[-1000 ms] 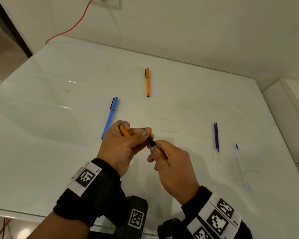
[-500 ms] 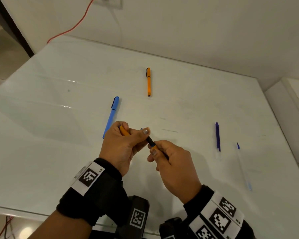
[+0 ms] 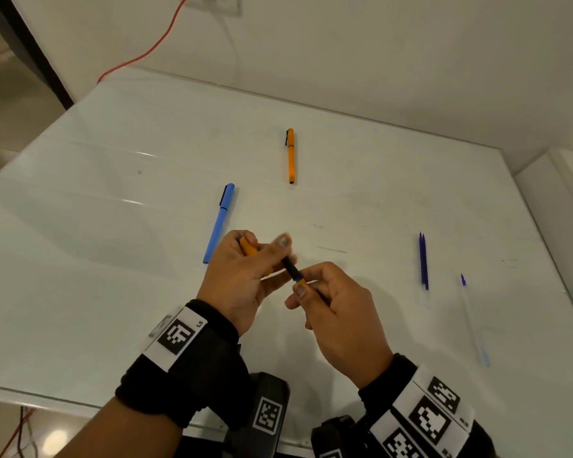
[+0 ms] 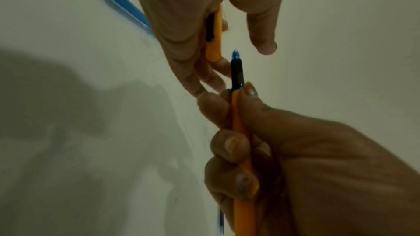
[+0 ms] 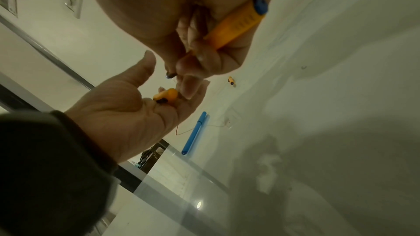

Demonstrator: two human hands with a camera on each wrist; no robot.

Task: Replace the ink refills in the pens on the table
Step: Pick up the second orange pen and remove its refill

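Observation:
My right hand (image 3: 331, 309) grips an orange pen barrel (image 4: 243, 150) low over the white table (image 3: 113, 259). The barrel's black grip section (image 3: 291, 269) and blue tip (image 4: 235, 54) stick out toward my left hand (image 3: 242, 276). That hand holds the pen's orange cap (image 3: 247, 246) under its curled fingers, with the thumb lifted and blurred. The tip stands just clear of the cap (image 4: 214, 33). In the right wrist view the barrel's blue end plug (image 5: 261, 6) shows, and the cap (image 5: 166, 95) lies on the left fingers.
A capped orange pen (image 3: 290, 157) lies farther back and a blue pen (image 3: 219, 223) lies left of my hands. To the right lie two dark blue refills (image 3: 423, 262) and a nearly clear refill (image 3: 473, 319). A red cable (image 3: 153, 47) hangs on the wall.
My left thumb has lifted off the pen's black section. The cap and the pen have drawn slightly apart, and more of the black section shows.

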